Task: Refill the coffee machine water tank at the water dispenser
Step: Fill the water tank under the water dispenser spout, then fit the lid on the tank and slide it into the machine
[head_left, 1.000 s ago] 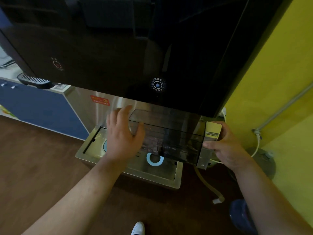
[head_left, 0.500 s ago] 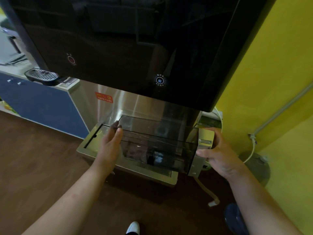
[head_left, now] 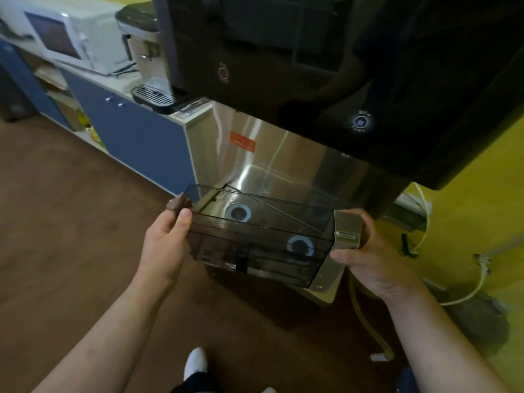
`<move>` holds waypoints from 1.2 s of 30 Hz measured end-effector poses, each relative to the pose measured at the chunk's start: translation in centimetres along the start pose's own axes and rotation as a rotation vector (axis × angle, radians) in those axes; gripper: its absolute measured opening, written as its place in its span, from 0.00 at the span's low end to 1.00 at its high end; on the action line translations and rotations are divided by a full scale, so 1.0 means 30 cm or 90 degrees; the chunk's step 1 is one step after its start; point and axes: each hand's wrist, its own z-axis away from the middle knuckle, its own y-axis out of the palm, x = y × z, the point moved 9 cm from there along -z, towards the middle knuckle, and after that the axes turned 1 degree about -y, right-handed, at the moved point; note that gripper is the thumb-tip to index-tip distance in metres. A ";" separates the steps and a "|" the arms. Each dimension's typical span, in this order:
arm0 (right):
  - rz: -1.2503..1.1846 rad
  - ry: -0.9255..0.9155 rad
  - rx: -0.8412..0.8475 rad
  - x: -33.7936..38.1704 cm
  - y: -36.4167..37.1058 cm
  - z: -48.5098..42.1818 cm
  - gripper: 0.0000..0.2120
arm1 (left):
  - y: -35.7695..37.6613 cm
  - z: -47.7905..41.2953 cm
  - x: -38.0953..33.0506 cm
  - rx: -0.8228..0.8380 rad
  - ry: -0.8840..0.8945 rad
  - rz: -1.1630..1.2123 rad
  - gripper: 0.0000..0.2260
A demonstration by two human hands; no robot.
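The coffee machine's water tank (head_left: 255, 239) is a long, smoky transparent box with a silver end piece on its right. I hold it level in front of the water dispenser (head_left: 326, 66), a tall black cabinet with a steel alcove and drip tray below. My left hand (head_left: 164, 242) grips the tank's left end, thumb on the near wall and fingers behind. My right hand (head_left: 368, 259) grips the silver end piece. Two blue light rings of the tray show through the tank. The coffee machine (head_left: 147, 66) stands on the counter at the left.
A blue cabinet (head_left: 136, 131) with a white counter runs along the left, with a white microwave (head_left: 71, 35) on it. The wall at right is yellow, with cables and a hose (head_left: 365, 321) on the brown floor. My white shoe (head_left: 195, 361) shows below.
The tank has come out from the alcove toward me and to the left. My left hand went from lying flat on the tank to gripping its left end. The view swung left.
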 end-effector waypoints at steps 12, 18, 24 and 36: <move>0.015 0.093 0.100 -0.147 0.483 -0.262 0.35 | -0.519 -0.147 0.081 -0.091 -0.006 0.067 0.10; 0.053 0.130 0.108 -0.232 0.755 -0.407 0.37 | -0.802 -0.281 0.094 -0.094 -0.008 0.087 0.10; 0.097 0.154 0.093 -0.297 0.985 -0.552 0.41 | -1.045 -0.411 0.118 -0.103 -0.025 0.111 0.11; 0.096 0.166 0.181 -0.382 1.300 -0.861 0.38 | -1.296 -0.661 0.111 -0.164 -0.047 0.128 0.21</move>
